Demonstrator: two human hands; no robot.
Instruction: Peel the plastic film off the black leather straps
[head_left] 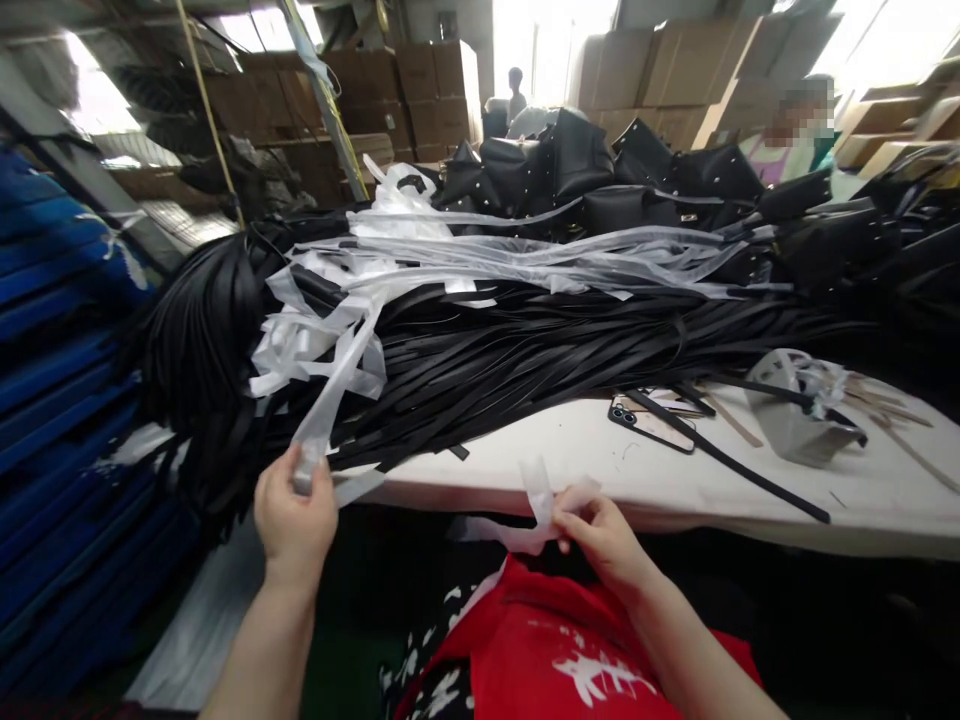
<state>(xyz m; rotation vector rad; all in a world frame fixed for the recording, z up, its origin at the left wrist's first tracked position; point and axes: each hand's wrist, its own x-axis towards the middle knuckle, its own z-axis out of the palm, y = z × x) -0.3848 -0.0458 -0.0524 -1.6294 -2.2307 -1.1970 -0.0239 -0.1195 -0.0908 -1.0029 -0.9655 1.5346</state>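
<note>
My left hand [296,510] pinches a translucent white plastic strip [341,385] that runs up to a tangle of similar strips on the table. Between the fingers and thumb of my right hand [600,530] is another piece of white plastic strip [536,500], its loose ends curling up and trailing left over my lap. A thick heap of long black straps [480,360] lies across the table beyond my hands. On top of it rest more white strips [525,255], some bunched at the left.
A phone [649,425] lies on the white-covered table [712,490], near a grey bin [787,410]. Black bags [555,160] are piled behind the straps. Blue stacked sheets [60,420] stand left. Cardboard boxes [439,95] and a person [787,140] are at the back.
</note>
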